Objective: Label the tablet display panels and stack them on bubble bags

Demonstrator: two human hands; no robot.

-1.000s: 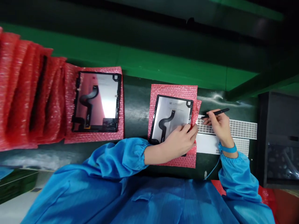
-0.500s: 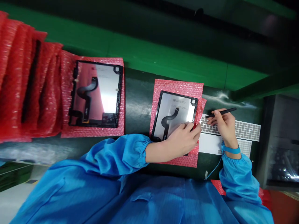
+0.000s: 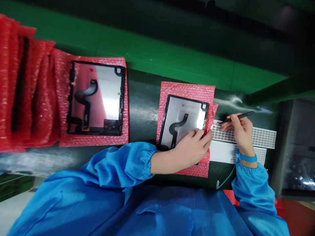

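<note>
The left hand [image 3: 192, 147] lay flat on the lower right corner of the display panel [image 3: 183, 119], fingers spread loosely and pressing down rather than gripping anything; the panel rested back-side up on a red bubble-wrap sheet [image 3: 187, 90] on the dark bench [image 3: 142, 111], its long axis running away from the person, with a black flex cable [image 3: 177, 126] curling across its grey back. The right hand [image 3: 240, 131] was closed in a pen-like grip on a thin black stylus [image 3: 236, 117], whose shaft lay roughly level, its tip pointing left toward the panel's right edge; the tip hovered at or just above the left end of a white sheet of small gridded labels [image 3: 256, 136], though actual contact could not be made out. That label sheet lay just to the right of the panel, so the right hand was the nearer one to it, and the panel stood just left of the stylus tip. A blue wrist strap [image 3: 247, 158] circled the right wrist; a second panel [image 3: 98, 98] sat on more red wrap well to the left.
</note>
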